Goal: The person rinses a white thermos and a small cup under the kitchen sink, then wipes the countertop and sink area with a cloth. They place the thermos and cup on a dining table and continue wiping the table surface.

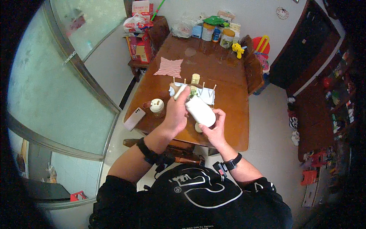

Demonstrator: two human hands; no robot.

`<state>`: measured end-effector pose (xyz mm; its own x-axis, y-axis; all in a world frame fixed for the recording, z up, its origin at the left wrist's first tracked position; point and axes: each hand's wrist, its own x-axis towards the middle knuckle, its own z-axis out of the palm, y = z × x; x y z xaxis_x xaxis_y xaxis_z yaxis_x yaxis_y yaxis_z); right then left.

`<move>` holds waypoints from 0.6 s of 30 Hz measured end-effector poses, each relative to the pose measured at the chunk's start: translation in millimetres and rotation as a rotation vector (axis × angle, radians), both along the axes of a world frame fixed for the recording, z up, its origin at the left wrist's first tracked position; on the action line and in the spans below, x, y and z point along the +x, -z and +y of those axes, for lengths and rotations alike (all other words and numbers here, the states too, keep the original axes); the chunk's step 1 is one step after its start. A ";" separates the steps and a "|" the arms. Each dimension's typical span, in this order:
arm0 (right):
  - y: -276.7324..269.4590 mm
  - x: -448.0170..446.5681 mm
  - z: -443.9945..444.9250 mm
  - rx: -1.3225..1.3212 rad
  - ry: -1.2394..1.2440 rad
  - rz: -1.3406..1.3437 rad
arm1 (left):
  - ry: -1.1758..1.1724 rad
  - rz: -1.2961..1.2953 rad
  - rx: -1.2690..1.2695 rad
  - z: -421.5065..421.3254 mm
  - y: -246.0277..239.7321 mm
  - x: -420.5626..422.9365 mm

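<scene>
Over the near part of a brown wooden table (228, 114), my right hand (216, 128) holds the rounded lower end of a white bottle (201, 111). The bottle is tilted, its upper end towards the far left. My left hand (177, 110) grips a whitish piece (180, 92) with a brownish part at the bottle's upper end; its exact kind is unclear. Just beyond is a pale blue rack (210, 98) with upright pegs, and a clear yellowish-green container (195, 78) rises there. A small round cream item (198, 127) lies partly hidden behind my right hand.
Left of my hands are a lidded cup (157, 106) and a smartphone (134, 119). A red-striped cloth (169, 67) lies farther back. Cans (227, 38), bags (181, 30) and a yellow toy (238, 50) line the far end. A wooden chair (253, 65) stands at the right.
</scene>
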<state>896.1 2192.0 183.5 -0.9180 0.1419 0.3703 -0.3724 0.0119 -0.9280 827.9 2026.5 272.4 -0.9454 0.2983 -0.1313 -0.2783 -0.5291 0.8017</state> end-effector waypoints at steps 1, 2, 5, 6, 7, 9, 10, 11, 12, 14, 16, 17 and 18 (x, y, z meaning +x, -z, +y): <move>4.2 -3.3 3.0 0.012 0.010 0.013 | 0.002 0.036 0.032 -4.2 -2.9 -2.9; 8.6 -6.4 8.0 -0.008 0.025 -0.033 | -0.083 -0.028 -0.077 -8.7 -5.8 -5.7; 20.3 -25.5 33.4 0.025 0.132 -0.131 | -0.250 -0.092 -0.200 -21.9 -12.0 -13.2; 23.3 -34.7 43.7 -0.077 0.117 -0.148 | -0.303 -0.098 -0.217 -25.8 -12.9 -15.4; 24.5 -45.3 57.3 0.018 0.162 -0.149 | -0.351 -0.106 -0.226 -29.4 -13.0 -16.9; 25.8 -71.5 83.2 0.148 0.243 -0.187 | -0.452 -0.072 -0.203 -36.6 -10.8 -17.6; 25.4 -83.9 95.0 0.167 0.225 -0.175 | -0.508 -0.061 -0.202 -40.9 -8.8 -16.8; 24.7 -96.9 105.4 0.173 0.209 -0.197 | -0.566 -0.050 -0.202 -44.0 -6.0 -14.9; 22.3 -110.1 115.2 0.276 0.222 -0.169 | -0.563 -0.062 -0.211 -48.7 -3.7 -13.8; 15.8 -137.4 127.1 0.410 0.200 -0.110 | -0.588 -0.072 -0.207 -55.1 2.1 -9.1; 7.9 -164.7 129.5 0.543 0.214 -0.091 | -0.609 -0.102 -0.216 -59.6 7.8 -4.0; 3.7 -177.6 128.8 0.606 0.222 -0.094 | -0.612 -0.104 -0.213 -60.9 10.7 -1.5; 0.3 -189.2 126.6 0.663 0.256 -0.201 | -0.616 -0.106 -0.208 -62.7 12.9 0.7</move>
